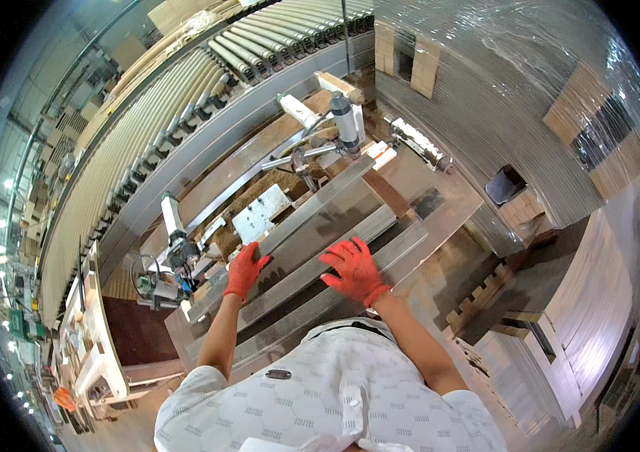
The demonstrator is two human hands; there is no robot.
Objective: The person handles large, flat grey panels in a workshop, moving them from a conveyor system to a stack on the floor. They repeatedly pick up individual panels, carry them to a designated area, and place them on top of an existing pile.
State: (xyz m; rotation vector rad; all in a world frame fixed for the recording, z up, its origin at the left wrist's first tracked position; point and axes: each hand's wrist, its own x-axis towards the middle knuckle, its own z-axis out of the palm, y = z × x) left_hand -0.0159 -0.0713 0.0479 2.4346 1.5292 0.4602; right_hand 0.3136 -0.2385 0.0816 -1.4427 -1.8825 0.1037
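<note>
I wear red gloves on both hands. My left hand point(246, 271) is at the far side of a long grey-brown board point(308, 213), its fingers extended and thumb apart; whether it presses on the board I cannot tell. To the right, my right hand point(354, 273) is spread over a second long board point(365, 228), with nothing in it. Nearer my body lies another board point(404, 247), roughly parallel to the other two. Just beyond the far board sits a machine with a pale metal plate point(261, 214) and a grey cylinder point(344, 120).
A second clamp-like unit point(174, 218) stands left of the boards. Behind the machine runs a roller conveyor point(169, 135). At right rises a tall stack of panels point(470, 113) in clear film, near more wooden panels point(591, 301). A wooden frame point(97, 331) stands at left.
</note>
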